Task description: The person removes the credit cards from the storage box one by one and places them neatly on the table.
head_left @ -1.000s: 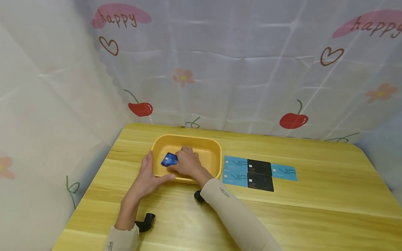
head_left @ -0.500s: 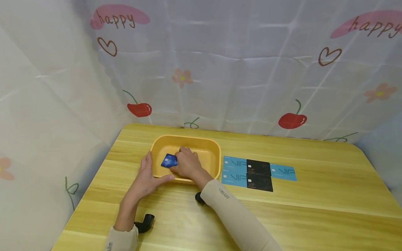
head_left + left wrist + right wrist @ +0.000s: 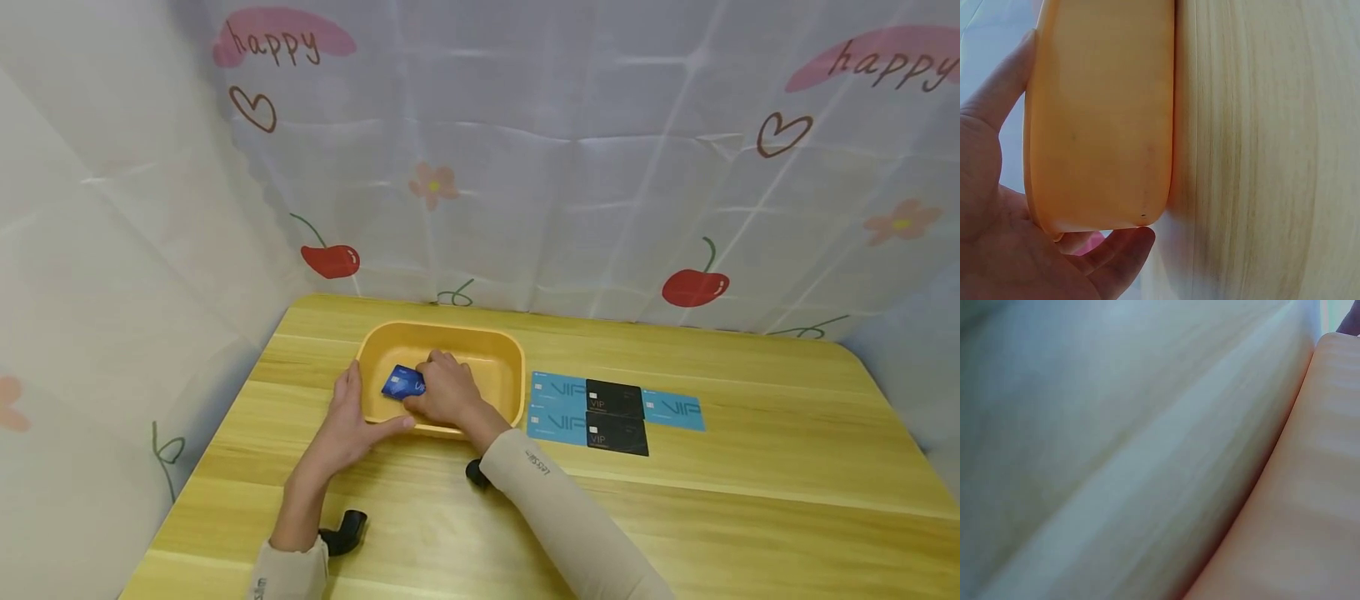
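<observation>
A yellow plastic basin [image 3: 512, 400] stands toward the left of the table. My left hand [image 3: 347, 421] holds its near left corner, thumb along the near rim and fingers round the end wall; the left wrist view shows this hand [image 3: 1016, 206] against the basin's outside [image 3: 1100, 119]. Inside the basin my right hand [image 3: 447, 390] is bent down over a blue card [image 3: 402, 382], fingers on its right part. That part of the card and the fingertips are hidden under the hand. The right wrist view shows only the basin's outer wall [image 3: 1297, 512] and a blurred wooden surface.
To the right of the basin, light blue VIP cards [image 3: 557, 423] and black VIP cards [image 3: 617, 432] lie flat, edge to edge, in two rows. A patterned white curtain [image 3: 495, 167] hangs along the table's back edge. The wooden table [image 3: 750, 492] extends to the right.
Both hands keep their places at the basin. The blue card shifts slightly under the right hand, with a little more of its lettering showing. The whole view drifts slightly left.
</observation>
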`<state>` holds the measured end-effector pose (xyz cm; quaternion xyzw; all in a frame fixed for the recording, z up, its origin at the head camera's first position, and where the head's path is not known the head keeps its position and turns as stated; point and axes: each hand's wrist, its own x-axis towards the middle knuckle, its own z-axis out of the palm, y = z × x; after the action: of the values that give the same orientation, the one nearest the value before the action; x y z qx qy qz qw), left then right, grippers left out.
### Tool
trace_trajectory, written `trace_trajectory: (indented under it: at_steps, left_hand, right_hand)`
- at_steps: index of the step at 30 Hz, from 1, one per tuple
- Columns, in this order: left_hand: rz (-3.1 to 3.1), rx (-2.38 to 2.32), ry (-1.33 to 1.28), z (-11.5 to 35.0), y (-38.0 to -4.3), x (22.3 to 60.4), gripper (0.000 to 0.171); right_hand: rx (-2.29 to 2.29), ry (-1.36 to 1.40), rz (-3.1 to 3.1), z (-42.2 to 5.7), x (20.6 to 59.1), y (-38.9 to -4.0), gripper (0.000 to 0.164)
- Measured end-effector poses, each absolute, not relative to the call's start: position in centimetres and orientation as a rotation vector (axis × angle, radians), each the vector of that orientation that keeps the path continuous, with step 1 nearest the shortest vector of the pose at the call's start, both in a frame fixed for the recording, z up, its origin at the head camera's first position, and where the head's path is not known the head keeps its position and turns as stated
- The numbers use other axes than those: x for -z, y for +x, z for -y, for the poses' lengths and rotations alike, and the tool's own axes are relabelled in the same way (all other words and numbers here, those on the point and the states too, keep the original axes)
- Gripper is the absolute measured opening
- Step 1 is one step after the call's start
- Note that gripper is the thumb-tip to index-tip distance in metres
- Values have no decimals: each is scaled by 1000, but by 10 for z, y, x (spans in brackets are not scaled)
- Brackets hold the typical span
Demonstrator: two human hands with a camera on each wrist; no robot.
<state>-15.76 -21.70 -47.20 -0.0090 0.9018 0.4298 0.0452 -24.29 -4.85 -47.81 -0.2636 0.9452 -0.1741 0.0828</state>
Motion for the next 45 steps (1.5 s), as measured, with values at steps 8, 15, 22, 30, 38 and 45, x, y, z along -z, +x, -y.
trace_trajectory:
  at_steps: [8,15,22,30,38,45]
  left_hand:
    - [-2757,-1305,-17,217,-158,472,130]
    - [-2757,-1294,-20,218,-158,471,131]
    - [-2757,-1302,-7,219,-159,471,131]
    - [-2741,-1328,-20,217,-159,471,129]
    - [-2736,-1325,-39,216,-159,470,130]
    - [-2732,-1314,-43,216,-160,471,128]
  right_hand:
    - [563,-826,-2834,46,480,-242,53]
    - [642,-846,-2839,47,478,-240,52]
    - [875,-806,-2805,47,476,-238,54]
    - [1015,-791,-2759,42,470,-235,57]
    - [1057,-835,-2739,34,465,-231,56]
    - [1108,-792,-2733,19,462,-224,57]
